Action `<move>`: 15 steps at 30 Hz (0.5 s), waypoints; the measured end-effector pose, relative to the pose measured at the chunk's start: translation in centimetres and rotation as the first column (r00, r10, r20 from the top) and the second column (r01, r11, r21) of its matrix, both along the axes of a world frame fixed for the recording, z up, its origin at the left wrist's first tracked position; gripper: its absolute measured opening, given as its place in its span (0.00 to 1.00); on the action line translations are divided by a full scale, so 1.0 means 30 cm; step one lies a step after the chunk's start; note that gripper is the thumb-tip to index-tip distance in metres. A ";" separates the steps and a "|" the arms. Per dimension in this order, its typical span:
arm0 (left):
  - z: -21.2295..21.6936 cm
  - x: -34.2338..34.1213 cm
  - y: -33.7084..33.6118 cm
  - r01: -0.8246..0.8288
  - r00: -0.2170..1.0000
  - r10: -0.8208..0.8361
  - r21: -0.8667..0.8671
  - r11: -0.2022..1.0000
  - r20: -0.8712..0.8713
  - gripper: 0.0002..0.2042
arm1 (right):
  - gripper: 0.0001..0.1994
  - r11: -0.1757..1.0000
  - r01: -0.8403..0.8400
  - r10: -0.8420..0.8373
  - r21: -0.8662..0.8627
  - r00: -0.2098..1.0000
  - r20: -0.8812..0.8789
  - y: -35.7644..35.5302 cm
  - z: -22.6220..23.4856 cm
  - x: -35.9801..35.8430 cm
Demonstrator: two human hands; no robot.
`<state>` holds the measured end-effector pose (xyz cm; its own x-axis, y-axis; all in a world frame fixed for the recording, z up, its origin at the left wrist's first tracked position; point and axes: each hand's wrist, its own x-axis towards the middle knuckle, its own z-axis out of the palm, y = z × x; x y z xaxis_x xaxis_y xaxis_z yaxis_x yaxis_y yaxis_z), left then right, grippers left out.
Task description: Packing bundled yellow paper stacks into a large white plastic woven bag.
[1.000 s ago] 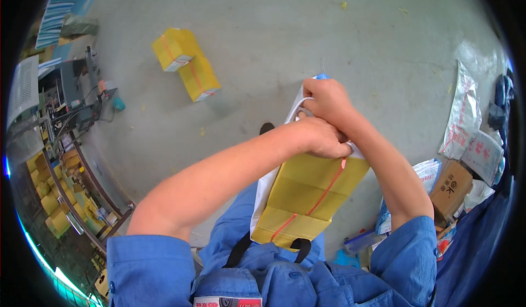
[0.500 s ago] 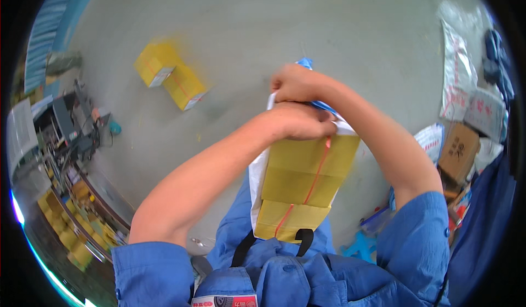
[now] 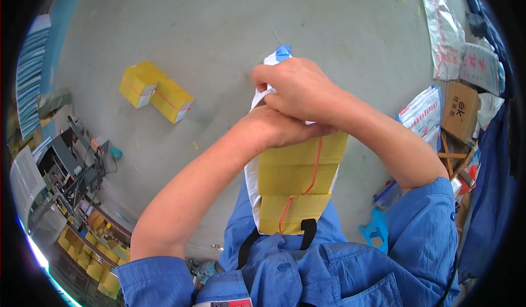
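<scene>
In front of my lap are yellow cardboard packs [image 3: 296, 175] tied with red cord. A white bag [image 3: 252, 181] with a blue patch at its far end surrounds their sides. My right hand [image 3: 293, 87] crosses over to the left, its fingers curled round the bag's white edge. Beneath it, my left hand [image 3: 287, 127] reaches to the right across the top of the packs, closed at the bag's rim. The right hand and wrist partly cover it, so its fingertips barely show. Two black straps [image 3: 308, 233] lie at the near end of the packs.
Two yellow boxes [image 3: 172, 100] bound with red cord lie on the grey floor ahead to the left. Machinery [image 3: 68, 159] and shelving with yellow rolls or boxes stand at left. At right are a brown carton [image 3: 459, 111], printed white sacks [image 3: 422, 112] and a blue plastic piece [image 3: 376, 227].
My right hand has turned and come down over my left wrist, drawing the bag's white edge. The left hand has shifted slightly left. The view has swung a little.
</scene>
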<state>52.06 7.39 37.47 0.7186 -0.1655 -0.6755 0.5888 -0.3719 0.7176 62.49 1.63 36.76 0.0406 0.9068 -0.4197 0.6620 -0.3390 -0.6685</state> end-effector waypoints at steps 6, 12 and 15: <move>-0.076 -0.012 0.002 0.099 0.995 -0.099 -0.007 0.995 0.013 0.41 | 0.09 0.994 0.090 -0.091 -0.059 0.996 -0.014 -0.223 -0.088 0.169; -0.039 0.028 -0.009 0.013 0.983 -0.009 -0.021 1.000 0.184 0.32 | 0.07 0.999 0.051 -0.051 0.005 0.997 -0.050 -0.257 0.117 0.154; 0.009 0.067 -0.006 0.012 0.996 -0.011 -0.008 1.000 0.088 0.25 | 0.06 0.994 -0.022 0.015 0.107 0.998 0.063 -0.288 0.147 0.105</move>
<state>54.07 7.21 37.76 0.7733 -0.1794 -0.6081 0.5191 -0.3716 0.7697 65.63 -7.01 41.17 0.0465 0.9474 -0.3165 0.7089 -0.2545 -0.6578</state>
